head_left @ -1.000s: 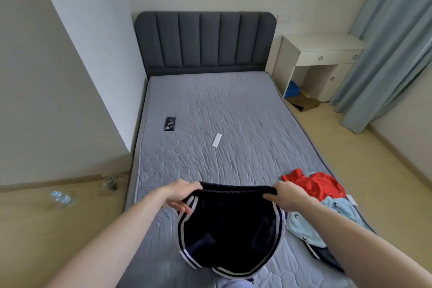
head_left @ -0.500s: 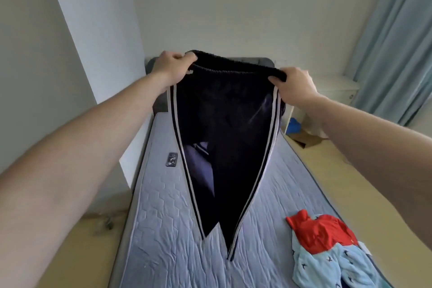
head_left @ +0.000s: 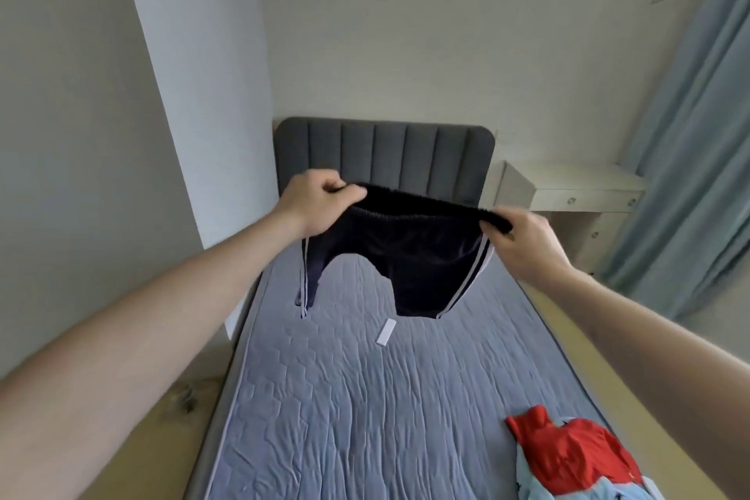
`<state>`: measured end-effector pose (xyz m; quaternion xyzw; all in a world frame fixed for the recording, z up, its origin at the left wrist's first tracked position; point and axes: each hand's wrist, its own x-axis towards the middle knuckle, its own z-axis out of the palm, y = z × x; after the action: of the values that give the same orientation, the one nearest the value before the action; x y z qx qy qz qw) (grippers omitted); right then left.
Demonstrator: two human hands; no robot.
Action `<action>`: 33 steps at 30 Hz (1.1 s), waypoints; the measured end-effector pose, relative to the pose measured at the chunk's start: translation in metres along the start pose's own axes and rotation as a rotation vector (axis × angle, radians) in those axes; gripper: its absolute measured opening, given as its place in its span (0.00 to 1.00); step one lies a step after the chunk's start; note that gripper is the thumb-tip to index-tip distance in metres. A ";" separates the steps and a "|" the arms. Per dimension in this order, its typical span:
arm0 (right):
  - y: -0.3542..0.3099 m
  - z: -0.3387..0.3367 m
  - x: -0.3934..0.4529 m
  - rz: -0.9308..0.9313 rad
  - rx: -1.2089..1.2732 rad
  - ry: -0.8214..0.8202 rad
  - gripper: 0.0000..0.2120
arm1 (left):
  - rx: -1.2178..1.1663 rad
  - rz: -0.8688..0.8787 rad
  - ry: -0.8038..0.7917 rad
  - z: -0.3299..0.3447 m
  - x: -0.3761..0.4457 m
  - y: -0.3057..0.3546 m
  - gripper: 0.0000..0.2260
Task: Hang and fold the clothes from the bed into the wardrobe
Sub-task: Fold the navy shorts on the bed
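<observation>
Illumination was soft, diffuse daylight, brightest on the right beside the pale blue-green fabric curtain [head_left: 690,158]; the plain off-white wall [head_left: 426,32] was evenly lit, without glare. Shadows were faint across the wrinkled grey quilted mattress [head_left: 365,398]. Wide-angle distortion bowed wall edges and stretched both forearms at the lower corners. Slight blur softened the dark navy white-striped fabric shorts [head_left: 410,252].

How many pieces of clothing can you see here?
3. The dark shorts are held up over the bed by both hands; a red garment and a light blue one lie bunched at the bed's near right corner. More may lie out of frame.
</observation>
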<state>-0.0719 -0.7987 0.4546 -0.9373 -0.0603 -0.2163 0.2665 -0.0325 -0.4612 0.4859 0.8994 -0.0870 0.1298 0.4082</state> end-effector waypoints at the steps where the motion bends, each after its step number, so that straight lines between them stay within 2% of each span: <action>1: 0.014 0.019 -0.013 0.005 -0.030 -0.061 0.09 | 0.014 -0.028 -0.050 0.017 -0.012 -0.020 0.21; 6: 0.092 0.127 -0.101 0.095 -0.092 -0.378 0.11 | 0.132 -0.222 -0.316 0.122 -0.089 -0.140 0.22; 11: 0.164 0.236 -0.208 0.181 -0.097 -0.725 0.09 | 0.142 -0.429 -0.491 0.228 -0.200 -0.252 0.18; 17: 0.226 0.335 -0.341 0.227 -0.063 -1.095 0.11 | 0.262 -0.629 -0.709 0.321 -0.338 -0.347 0.14; 23: 0.275 0.397 -0.459 0.331 -0.046 -1.291 0.11 | 0.337 -0.710 -0.827 0.390 -0.439 -0.402 0.12; 33: 0.304 0.461 -0.572 0.428 -0.142 -1.518 0.27 | 0.356 -0.779 -1.048 0.457 -0.542 -0.467 0.16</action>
<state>-0.3446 -0.8140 -0.2920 -0.8346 -0.0303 0.5350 0.1277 -0.3510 -0.4752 -0.3008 0.8627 0.0795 -0.4678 0.1747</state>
